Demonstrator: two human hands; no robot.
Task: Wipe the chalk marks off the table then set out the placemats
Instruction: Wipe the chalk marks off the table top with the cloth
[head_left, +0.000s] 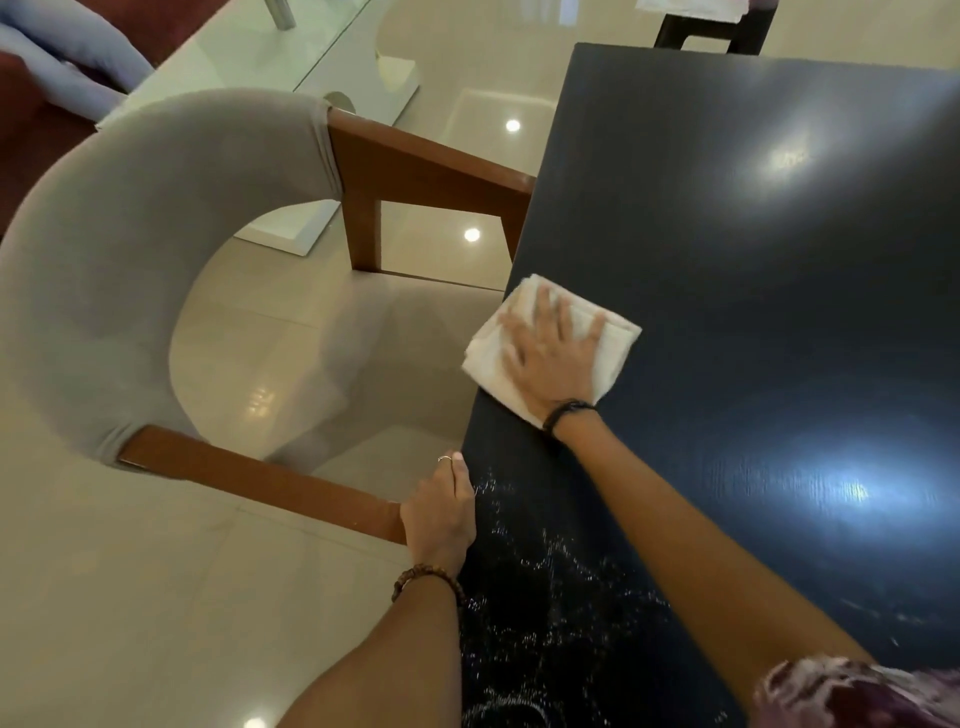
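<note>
dark glossy table; white folded cloth flat at its left edge; faint white chalk marks scattered over near left corner.

The right hand lies flat at frame centre, fingers spread and straight, arm stretched from lower right. The left hand sits lower centre, fingers together, forearm rising from the bottom edge.

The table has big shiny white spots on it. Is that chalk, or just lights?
Head view: the round white patches on the dark table are glare from ceiling lights, as on the floor tiles; the real chalk marks are speckly scratches near the left hand; the right hand and cloth look slightly blurred.
</note>
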